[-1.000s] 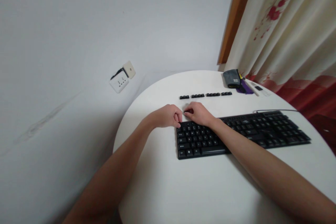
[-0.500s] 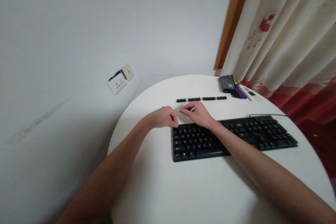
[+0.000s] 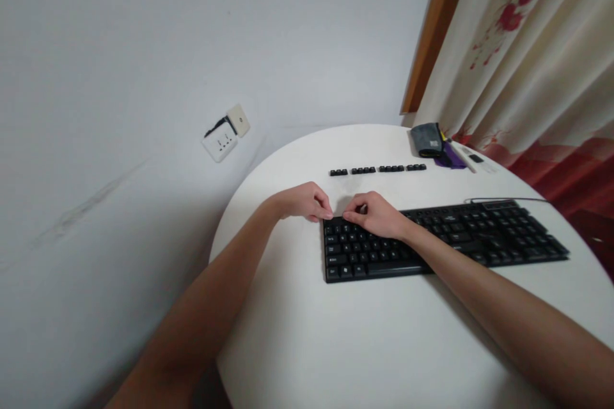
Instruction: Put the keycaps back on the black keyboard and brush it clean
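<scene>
Left hand: the left hand (image 3: 301, 202) sits at the centre of the frame, fingers curled and its fingertips (image 3: 327, 215) touching the upper-left corner of the keyboard (image 3: 446, 239). It seems only to steady that corner; whether it pinches anything I cannot tell.

Right hand: the right hand (image 3: 378, 214) lies just to the right of the left one, over the top row of the keyboard's left end. Thumb and forefinger are drawn close together — whether a keycap sits between them is hidden by the fingers.

Keyboard: black, lying across the middle right of the frame on the round white table (image 3: 336, 332), its cable running off toward the right edge.

Loose keycaps: a row of black keycaps (image 3: 377, 170) lies in four short groups on the table, above the hands and clear of the keyboard.

What has changed: half a second ago the right hand was raised toward the space between keyboard and keycap row; now it is back down on the top row, and the left hand has closed in beside it. By my reading, the hands are working at another key at that corner.

Elsewhere: a grey pouch (image 3: 426, 139) and small items near the curtain (image 3: 527, 57) at upper right; a wall socket (image 3: 220, 141) at middle left.
</scene>
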{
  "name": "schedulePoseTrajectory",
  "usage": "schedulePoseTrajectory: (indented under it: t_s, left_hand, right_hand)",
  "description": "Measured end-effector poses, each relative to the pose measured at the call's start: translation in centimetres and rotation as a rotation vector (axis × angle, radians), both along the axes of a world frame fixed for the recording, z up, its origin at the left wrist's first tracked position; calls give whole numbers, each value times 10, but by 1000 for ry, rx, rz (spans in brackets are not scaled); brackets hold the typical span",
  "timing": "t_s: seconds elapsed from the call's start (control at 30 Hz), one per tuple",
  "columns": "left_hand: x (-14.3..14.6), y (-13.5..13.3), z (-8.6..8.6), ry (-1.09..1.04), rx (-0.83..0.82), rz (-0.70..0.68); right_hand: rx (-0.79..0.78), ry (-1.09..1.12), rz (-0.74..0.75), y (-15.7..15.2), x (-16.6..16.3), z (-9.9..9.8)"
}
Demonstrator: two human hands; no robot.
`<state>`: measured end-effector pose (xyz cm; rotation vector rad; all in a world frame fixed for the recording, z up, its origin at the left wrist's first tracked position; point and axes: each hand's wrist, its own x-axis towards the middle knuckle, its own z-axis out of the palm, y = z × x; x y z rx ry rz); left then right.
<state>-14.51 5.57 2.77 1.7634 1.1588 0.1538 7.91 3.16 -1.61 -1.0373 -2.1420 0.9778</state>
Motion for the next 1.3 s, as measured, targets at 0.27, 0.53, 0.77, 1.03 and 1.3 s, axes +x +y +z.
schedulePoseTrajectory:
  t_s: [0.27, 0.53, 0.77, 1.03, 1.3]
  left_hand:
    - [2, -2, 1, -17, -32, -27]
    - [3, -2, -1, -35, -72, -10]
    - [2, 0, -3, -66, -107, -30]
    - [3, 4, -7, -63, -127, -57]
    - [-5, 9, -13, -118, -130, -100]
  right_hand:
    - [-75, 60, 21, 2, 1, -5]
    - [-41, 30, 58, 6, 0, -2]
    - [-45, -8, 0, 8, -3, -5]
    - [-102, -18, -4, 13, -6, -9]
    - [-61, -10, 75, 14, -1, -7]
